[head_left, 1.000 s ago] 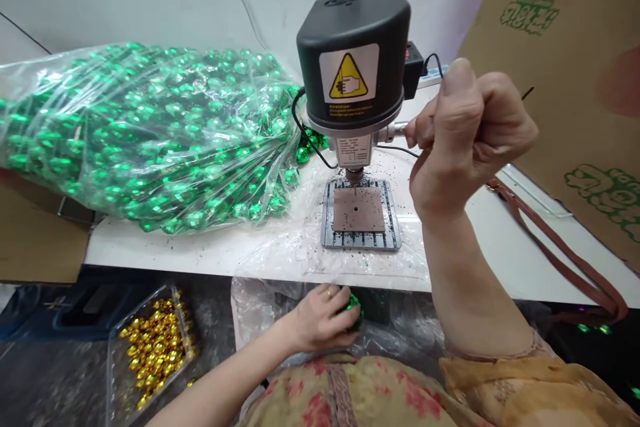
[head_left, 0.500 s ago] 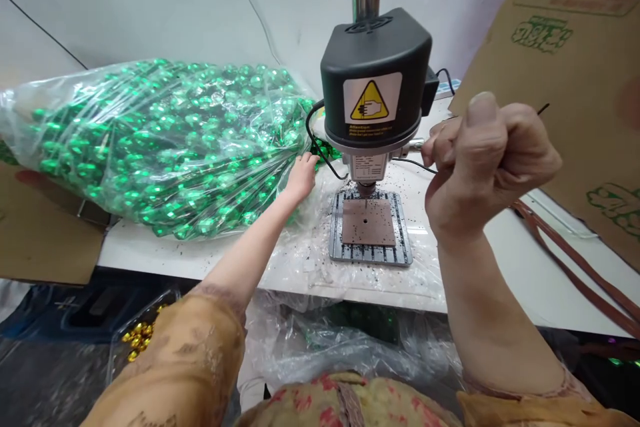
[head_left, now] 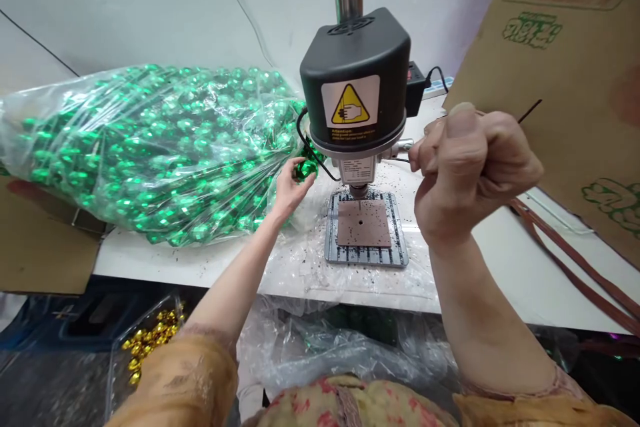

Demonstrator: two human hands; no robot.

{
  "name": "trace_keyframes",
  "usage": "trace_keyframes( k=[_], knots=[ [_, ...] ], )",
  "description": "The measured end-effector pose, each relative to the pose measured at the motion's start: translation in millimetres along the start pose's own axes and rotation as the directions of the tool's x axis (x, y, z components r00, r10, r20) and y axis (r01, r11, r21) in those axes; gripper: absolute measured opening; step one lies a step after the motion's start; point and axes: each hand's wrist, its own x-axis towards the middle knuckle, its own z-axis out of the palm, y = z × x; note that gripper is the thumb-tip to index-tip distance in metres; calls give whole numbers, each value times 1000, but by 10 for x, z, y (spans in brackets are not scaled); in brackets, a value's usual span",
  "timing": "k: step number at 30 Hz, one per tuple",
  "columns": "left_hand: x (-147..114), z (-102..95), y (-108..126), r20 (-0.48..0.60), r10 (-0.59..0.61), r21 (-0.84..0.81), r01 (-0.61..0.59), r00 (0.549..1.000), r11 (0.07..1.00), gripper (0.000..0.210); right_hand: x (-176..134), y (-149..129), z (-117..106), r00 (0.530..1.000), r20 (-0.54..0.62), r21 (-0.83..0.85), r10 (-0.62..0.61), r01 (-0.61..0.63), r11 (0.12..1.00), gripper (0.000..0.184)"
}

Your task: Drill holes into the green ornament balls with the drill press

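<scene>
My left hand (head_left: 291,188) has its thumb and fingers around a shiny green faceted ball (head_left: 307,169), at the mouth of a clear plastic bag (head_left: 165,153) full of such balls. To its right stands a small black drill press (head_left: 356,80) with a yellow warning label. Under its chuck (head_left: 358,191), a brown square board (head_left: 364,230) with one hole lies on the grooved metal base (head_left: 367,255). My right hand (head_left: 475,173) is closed in a fist at the press's feed handle (head_left: 403,148); the fingers hide most of the grip.
Dark shavings dot the white table (head_left: 150,260) and the plastic sheet on it. A cardboard box (head_left: 565,80) stands at the right, near brown straps (head_left: 565,273). Gold balls (head_left: 155,340) lie in a clear container below the table's left front.
My left hand has come back slightly from the bag's mouth and now shows a green ball in its fingers. My right hand stays closed at the handle. The view has shifted slightly.
</scene>
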Motion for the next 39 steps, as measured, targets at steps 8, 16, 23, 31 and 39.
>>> trace_keyframes(
  k=[8, 16, 23, 31, 39],
  knots=[
    [-1005, 121, 744, 230, -239, -516, 327, 943, 792, 55, -20, 16, 19, 998, -59, -67, 28, -32, 997, 50],
    [-1023, 420, 561, 269, -219, -330, 303, 938, 894, 53, -2, 13, -29, 1000, 11, -218, 9, -6, 976, 53],
    [-963, 454, 548, 281, -59, -211, 121, 958, 970, 48, -4, -37, -25, 1000, 24, -77, 13, -11, 997, 50],
    [-1027, 577, 577, 265, -96, -280, 171, 960, 945, 57, -7, -27, -22, 1000, 20, -56, 17, -16, 998, 51],
    [-1084, 686, 706, 247, -109, -342, 192, 963, 920, 52, -8, -47, -20, 996, 28, -108, 84, -81, 991, 52]
  ],
)
